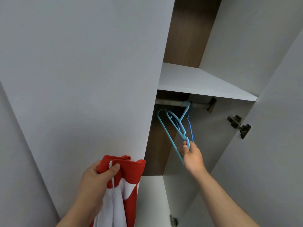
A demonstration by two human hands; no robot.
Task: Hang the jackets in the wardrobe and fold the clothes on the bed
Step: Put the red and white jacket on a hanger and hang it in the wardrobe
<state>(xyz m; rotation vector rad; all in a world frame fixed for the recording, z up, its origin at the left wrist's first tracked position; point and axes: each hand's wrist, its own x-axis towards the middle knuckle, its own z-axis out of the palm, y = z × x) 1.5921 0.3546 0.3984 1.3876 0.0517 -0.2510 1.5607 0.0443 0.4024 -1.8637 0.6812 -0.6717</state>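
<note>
- Left hand (pixel 100 172): low in view at 7 o'clock, fingers and thumb curled tight round a bunched upper edge of the jacket.
- Jacket (pixel 129 176): red and white cloth, zip edge showing, hanging slack from the left hand in front of the closed wardrobe door (pixel 78 76). It is not yet on any hanger.
- Right hand (pixel 191 154): reached into the open wardrobe bay, toward 1 o'clock from the jacket, pinching the lower end of the light-blue hanger between thumb and fingers.
- Light-blue hanger (pixel 168 136): hook over the rail (pixel 170 102); body swung up and tilted, long axis running from 11 o'clock down to 5 o'clock, the 5 o'clock end in the right hand.
- Dark-blue hanger (pixel 190 128): just behind the light-blue one on the same rail, largely hidden.
- Shelf (pixel 201 81): directly above the rail.
- Hinge (pixel 239 126): on the side wall at 3 o'clock.
- Governing relation: the hanger lies up and toward 1 o'clock from the jacket, the two held well apart. The right hand is the nearer; judged next, the hook must lift off the rail and the hanger travel toward 7 o'clock to meet the jacket's collar.
</note>
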